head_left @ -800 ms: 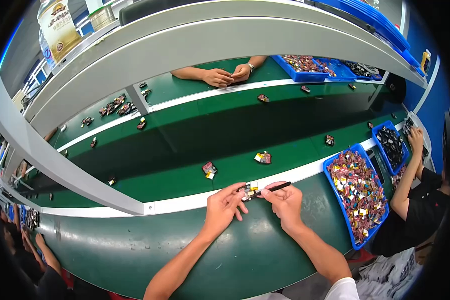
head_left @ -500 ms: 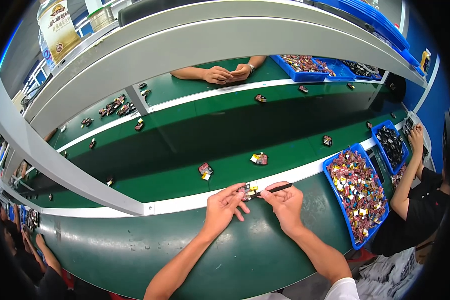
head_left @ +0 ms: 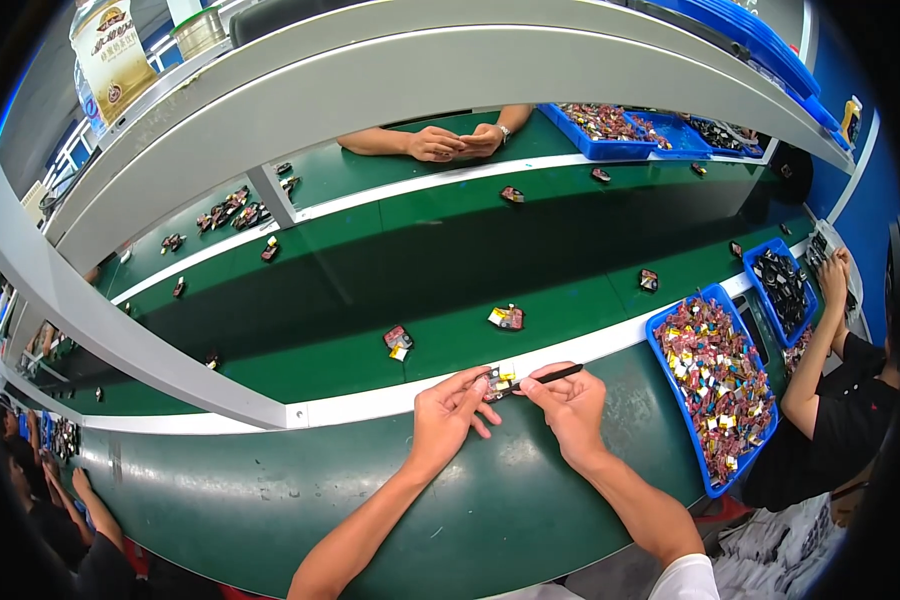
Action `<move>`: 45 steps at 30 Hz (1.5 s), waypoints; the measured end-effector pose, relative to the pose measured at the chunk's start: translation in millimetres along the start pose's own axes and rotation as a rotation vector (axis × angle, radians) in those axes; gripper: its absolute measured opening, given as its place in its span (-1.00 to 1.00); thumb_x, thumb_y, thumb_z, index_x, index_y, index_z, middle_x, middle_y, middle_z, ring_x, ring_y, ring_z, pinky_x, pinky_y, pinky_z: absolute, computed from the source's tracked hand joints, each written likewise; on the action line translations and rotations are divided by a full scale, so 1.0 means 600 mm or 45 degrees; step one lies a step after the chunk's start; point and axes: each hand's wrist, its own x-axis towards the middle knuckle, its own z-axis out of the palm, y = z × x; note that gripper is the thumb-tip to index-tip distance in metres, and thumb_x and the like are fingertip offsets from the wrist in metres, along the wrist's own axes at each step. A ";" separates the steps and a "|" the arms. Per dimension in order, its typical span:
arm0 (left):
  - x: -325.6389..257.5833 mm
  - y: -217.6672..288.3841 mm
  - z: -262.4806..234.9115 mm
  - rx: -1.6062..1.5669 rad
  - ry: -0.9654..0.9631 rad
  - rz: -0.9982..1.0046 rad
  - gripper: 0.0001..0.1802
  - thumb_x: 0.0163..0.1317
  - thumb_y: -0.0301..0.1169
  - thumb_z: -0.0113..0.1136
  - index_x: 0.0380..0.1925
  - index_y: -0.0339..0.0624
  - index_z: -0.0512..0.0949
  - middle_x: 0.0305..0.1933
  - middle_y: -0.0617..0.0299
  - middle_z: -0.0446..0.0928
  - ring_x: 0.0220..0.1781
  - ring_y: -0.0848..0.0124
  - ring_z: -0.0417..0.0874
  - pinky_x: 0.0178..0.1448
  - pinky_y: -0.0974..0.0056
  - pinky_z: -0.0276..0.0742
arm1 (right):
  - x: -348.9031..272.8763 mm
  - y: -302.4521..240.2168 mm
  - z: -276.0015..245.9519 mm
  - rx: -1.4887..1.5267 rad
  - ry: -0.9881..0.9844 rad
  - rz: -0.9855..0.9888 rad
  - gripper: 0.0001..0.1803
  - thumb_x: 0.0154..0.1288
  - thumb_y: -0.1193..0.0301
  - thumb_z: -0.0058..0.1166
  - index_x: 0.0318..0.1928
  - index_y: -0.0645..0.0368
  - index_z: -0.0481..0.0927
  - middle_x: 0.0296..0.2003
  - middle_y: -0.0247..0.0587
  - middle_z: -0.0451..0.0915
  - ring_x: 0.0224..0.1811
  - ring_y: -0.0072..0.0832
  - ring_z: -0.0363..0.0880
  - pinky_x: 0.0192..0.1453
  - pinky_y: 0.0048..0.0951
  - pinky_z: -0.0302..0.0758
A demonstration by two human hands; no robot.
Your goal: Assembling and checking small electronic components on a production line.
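Note:
My left hand pinches a small dark electronic assembly with white and yellow parts. In my right hand is a slim black pen-shaped tool, its lower end at the assembly. Fingers hide that end, so its tip cannot be made out. Both hands are above the near edge of the green bench. Just beyond them, similar small assemblies with pink, white and yellow parts, such as this one and a second piece, lie on the green conveyor belt.
To my right stands a blue tray heaped with small pink, white and yellow parts. Behind it sits a blue tray of black parts. A grey frame arches overhead. Co-workers' hands show across the belt and at both sides.
The assemblies on the belt have shifted a little to the left. My hands have hardly moved and keep the same hold.

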 end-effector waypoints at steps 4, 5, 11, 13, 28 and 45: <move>-0.001 -0.002 0.000 0.035 0.044 0.023 -0.64 0.47 -0.45 0.12 0.15 -0.49 0.55 -0.21 0.00 0.69 -0.44 0.38 0.73 -0.49 0.37 0.66 | 0.002 0.006 0.001 0.029 -0.004 0.002 -0.86 0.29 0.69 0.25 -0.17 0.43 0.60 -0.26 -0.05 0.71 -0.20 -0.44 0.75 -0.09 -0.54 0.66; -0.001 -0.001 0.001 0.043 0.057 0.034 -0.64 0.47 -0.45 0.12 0.14 -0.49 0.55 -0.23 0.00 0.69 -0.45 0.39 0.73 -0.50 0.37 0.66 | 0.002 0.008 0.001 0.028 -0.008 -0.007 -0.86 0.28 0.69 0.26 -0.17 0.42 0.60 -0.26 -0.06 0.71 -0.21 -0.46 0.74 -0.10 -0.56 0.65; -0.003 -0.001 0.002 0.038 0.069 0.027 -0.65 0.47 -0.45 0.12 0.14 -0.50 0.56 -0.23 0.00 0.69 -0.45 0.39 0.73 -0.50 0.38 0.65 | -0.001 0.007 0.000 -0.050 -0.033 -0.051 -0.86 0.28 0.67 0.28 -0.17 0.41 0.61 -0.27 -0.08 0.72 -0.21 -0.50 0.74 -0.12 -0.58 0.64; -0.003 -0.002 0.001 0.030 0.068 0.028 -0.65 0.47 -0.45 0.12 0.14 -0.49 0.56 -0.24 0.00 0.68 -0.45 0.39 0.72 -0.50 0.38 0.65 | -0.001 0.006 0.002 -0.051 -0.028 -0.049 -0.85 0.28 0.67 0.28 -0.17 0.41 0.60 -0.27 -0.08 0.72 -0.22 -0.49 0.74 -0.13 -0.59 0.64; 0.001 -0.005 -0.005 0.032 0.107 0.056 -0.68 0.46 -0.48 0.12 0.09 -0.49 0.59 -0.29 0.01 0.68 -0.49 0.38 0.71 -0.50 0.37 0.65 | 0.005 0.029 -0.008 -0.132 -0.017 -0.363 -0.85 0.23 0.63 0.35 -0.21 0.33 0.64 -0.46 -0.41 0.63 -0.58 -0.89 0.29 -0.53 -0.73 0.16; 0.007 -0.017 0.019 0.197 0.174 0.107 -0.71 0.46 -0.50 0.12 0.07 -0.49 0.59 -0.40 0.07 0.67 -0.51 0.42 0.70 -0.49 0.39 0.62 | 0.007 0.026 -0.029 -0.527 0.012 -0.640 -0.85 0.17 0.58 0.41 -0.26 0.28 0.68 -0.65 -0.45 0.55 -0.72 -0.85 0.23 -0.62 -0.68 0.10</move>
